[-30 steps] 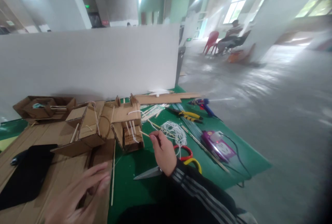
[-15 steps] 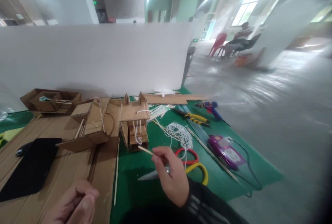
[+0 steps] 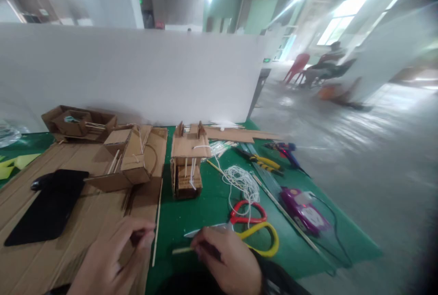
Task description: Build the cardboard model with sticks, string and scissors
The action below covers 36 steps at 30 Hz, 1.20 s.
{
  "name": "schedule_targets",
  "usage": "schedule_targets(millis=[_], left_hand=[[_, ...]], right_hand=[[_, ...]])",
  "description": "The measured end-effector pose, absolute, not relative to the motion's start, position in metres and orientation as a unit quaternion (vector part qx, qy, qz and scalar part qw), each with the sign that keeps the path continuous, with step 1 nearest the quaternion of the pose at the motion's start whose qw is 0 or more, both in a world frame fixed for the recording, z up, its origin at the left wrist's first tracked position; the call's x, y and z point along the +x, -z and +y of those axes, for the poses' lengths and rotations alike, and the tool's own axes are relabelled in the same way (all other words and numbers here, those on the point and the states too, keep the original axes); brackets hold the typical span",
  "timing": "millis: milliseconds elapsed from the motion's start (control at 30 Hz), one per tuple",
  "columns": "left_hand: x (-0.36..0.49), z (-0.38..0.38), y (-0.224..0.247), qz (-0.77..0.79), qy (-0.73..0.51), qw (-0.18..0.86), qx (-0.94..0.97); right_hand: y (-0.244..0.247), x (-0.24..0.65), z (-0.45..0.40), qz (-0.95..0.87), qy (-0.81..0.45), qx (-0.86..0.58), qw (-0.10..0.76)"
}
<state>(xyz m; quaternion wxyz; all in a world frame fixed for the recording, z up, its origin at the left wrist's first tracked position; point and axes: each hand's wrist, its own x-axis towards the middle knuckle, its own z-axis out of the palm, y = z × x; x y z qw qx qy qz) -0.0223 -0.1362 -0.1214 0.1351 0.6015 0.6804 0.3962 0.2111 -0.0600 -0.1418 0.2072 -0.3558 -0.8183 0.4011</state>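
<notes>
My right hand (image 3: pixel 229 258) pinches a short wooden stick (image 3: pixel 183 251), which points left above the green tabletop. Just behind that hand lie scissors (image 3: pixel 275 240) with one red and one yellow handle, their blades partly hidden. My left hand (image 3: pixel 116 256) is over the cardboard at lower left, thumb and forefinger drawn together; whatever they hold, if anything, does not show. Beside those fingertips lies a long thin stick (image 3: pixel 157 226). Farther back stands a cardboard model (image 3: pixel 188 149) with upright sticks and a white string through its top.
A tangle of white string (image 3: pixel 244 181), pliers (image 3: pixel 263 163), a glue gun (image 3: pixel 285 151) and a purple device (image 3: pixel 304 210) with a cord occupy the right side. At left are a black pad (image 3: pixel 49 208) and another cardboard build (image 3: pixel 133 163). A white partition (image 3: pixel 137 76) stands behind.
My right hand has lowered toward me with the short stick, away from the cardboard model. My left hand has risen and moved right, near the long stick. The view has shifted slightly.
</notes>
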Motion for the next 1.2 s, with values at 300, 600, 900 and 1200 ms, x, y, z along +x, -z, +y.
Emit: schedule_targets(millis=[300,600,900,1200], left_hand=[[0.008,-0.075,0.14,0.502,-0.361,0.643,0.452],[-0.009,-0.102,0.11,0.517,-0.147,0.54,0.647],[0.002,-0.097,0.109,0.572,-0.325,0.325,0.679],[0.003,-0.071,0.145,0.581,-0.385,0.527,0.487]], right_hand=[[0.136,0.211,-0.07,-0.668,-0.598,-0.311,0.315],[0.168,0.206,-0.045,-0.67,-0.435,-0.451,0.399],[0.155,0.208,-0.048,-0.758,-0.5,-0.329,0.259],[0.152,0.21,-0.046,-0.735,-0.49,-0.338,0.325]])
